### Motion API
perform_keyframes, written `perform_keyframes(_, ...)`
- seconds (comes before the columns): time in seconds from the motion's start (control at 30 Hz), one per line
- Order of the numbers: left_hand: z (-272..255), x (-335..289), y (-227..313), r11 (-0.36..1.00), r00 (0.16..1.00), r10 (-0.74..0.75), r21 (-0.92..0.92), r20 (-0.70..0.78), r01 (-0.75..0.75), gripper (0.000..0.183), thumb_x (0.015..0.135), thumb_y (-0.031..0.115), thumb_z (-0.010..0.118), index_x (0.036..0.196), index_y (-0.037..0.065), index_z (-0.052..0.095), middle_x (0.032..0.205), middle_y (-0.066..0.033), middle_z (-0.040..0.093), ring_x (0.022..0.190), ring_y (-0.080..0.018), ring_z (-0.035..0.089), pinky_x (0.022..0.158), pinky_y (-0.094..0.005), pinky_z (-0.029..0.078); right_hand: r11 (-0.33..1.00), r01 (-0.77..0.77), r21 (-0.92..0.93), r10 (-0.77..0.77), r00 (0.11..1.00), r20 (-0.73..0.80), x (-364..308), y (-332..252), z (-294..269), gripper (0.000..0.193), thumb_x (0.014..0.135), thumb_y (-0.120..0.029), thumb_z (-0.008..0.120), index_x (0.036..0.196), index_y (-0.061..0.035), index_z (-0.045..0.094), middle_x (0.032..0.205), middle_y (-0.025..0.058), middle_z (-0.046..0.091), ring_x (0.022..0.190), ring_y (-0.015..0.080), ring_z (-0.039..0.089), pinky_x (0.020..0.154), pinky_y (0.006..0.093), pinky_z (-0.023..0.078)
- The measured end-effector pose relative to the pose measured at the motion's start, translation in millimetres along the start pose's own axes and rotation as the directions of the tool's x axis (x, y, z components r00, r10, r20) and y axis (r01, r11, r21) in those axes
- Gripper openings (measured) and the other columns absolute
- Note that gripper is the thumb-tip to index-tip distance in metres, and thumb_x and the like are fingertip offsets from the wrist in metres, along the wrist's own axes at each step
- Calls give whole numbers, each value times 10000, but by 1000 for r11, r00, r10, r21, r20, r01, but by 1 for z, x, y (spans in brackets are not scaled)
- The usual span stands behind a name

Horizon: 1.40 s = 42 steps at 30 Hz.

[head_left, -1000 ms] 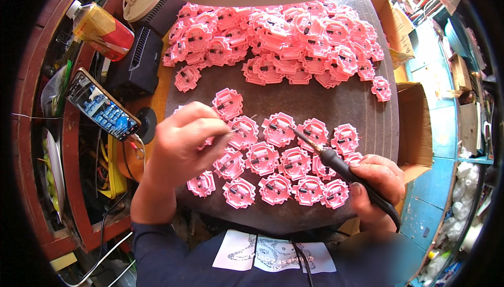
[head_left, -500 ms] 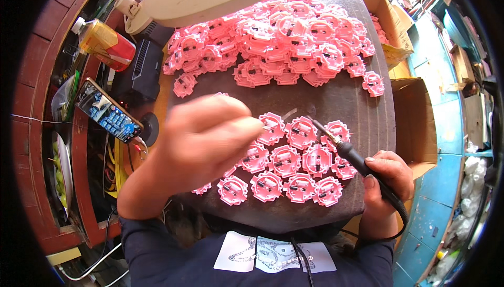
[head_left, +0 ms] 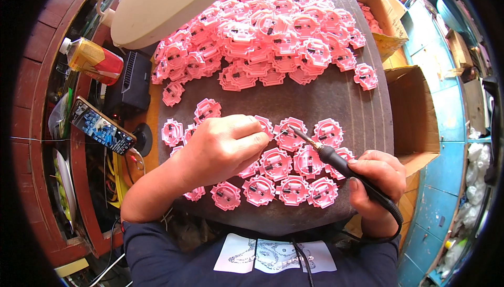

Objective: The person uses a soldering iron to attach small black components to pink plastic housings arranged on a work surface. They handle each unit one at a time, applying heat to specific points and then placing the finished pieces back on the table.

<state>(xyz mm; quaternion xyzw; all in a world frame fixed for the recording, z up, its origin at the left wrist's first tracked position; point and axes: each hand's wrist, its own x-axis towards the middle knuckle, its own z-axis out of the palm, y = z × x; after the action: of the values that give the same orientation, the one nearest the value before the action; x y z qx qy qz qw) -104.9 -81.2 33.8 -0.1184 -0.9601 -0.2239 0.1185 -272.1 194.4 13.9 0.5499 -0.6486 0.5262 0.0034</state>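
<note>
In my right hand (head_left: 380, 179) is a soldering iron (head_left: 340, 165), gripped by its black handle. Its metal tip points up and left, at a pink plastic part (head_left: 290, 139) in the back row of those laid out. My left hand (head_left: 223, 148) is closed in a pinch just left of that part, over other pink parts. A thin pale strand seems to run from its fingertips toward the iron's tip, but what the fingers hold is too small to make out. Nearby pink parts (head_left: 275, 165) carry small black and pale pieces; the left hand hides some of them.
A large heap of similar pink parts (head_left: 262, 35) covers the far side of the dark tabletop (head_left: 362, 124). Above its left end hangs a white lamp head (head_left: 168, 8). A bottle (head_left: 94, 61), a phone (head_left: 102, 127) and a black box (head_left: 128, 87) stand left; cardboard boxes (head_left: 412, 113) stand right.
My left hand, blurred before, has come down among the laid-out parts beside the iron's tip. The iron has shifted left, its tip now over a pink part. The whole view has shifted slightly.
</note>
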Motion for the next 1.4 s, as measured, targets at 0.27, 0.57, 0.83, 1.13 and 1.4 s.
perform_keyframes(0.27,5,1,-3,1000,1000,-3,-4,-10,3,234,768,-7,794,990,2,719,920,-126,711,775,-308,717,666,-407,584,998,-68,-2,68,998,-6,-3,-3,0,249,732,-102,769,948,17,737,780,151,698,675,275,687,648,358,555)
perform_keyframes(0.57,5,0,-2,1000,1000,1,2,-23,-1,240,765,-4,798,992,7,723,913,-115,711,778,-300,719,663,-398,582,1000,-27,2,27,1000,-5,0,-1,1,274,713,-88,777,964,16,735,737,146,679,619,274,669,598,363,536)
perform_keyframes(0.83,7,1,-3,1000,999,5,-16,-51,-6,228,782,-9,794,999,-7,721,924,-136,710,788,-319,723,672,-408,587,1000,16,-4,-16,1000,-10,3,1,2,315,684,-65,780,985,13,734,707,145,670,574,278,662,559,361,528)
perform_keyframes(1.13,7,1,-4,1000,999,-4,-26,-33,3,217,788,-2,797,995,-5,730,924,-136,714,781,-317,725,670,-405,588,999,15,-47,-15,1000,-13,1,1,1,307,677,-84,789,969,-1,743,731,139,684,617,282,683,603,370,545)
perform_keyframes(1.4,7,2,-4,1000,999,-6,-24,-34,6,218,787,-6,794,996,-6,733,918,-134,712,784,-320,726,669,-406,588,997,31,-66,-32,999,-17,3,-1,1,298,667,-67,784,955,1,743,735,143,687,625,289,692,607,368,554)
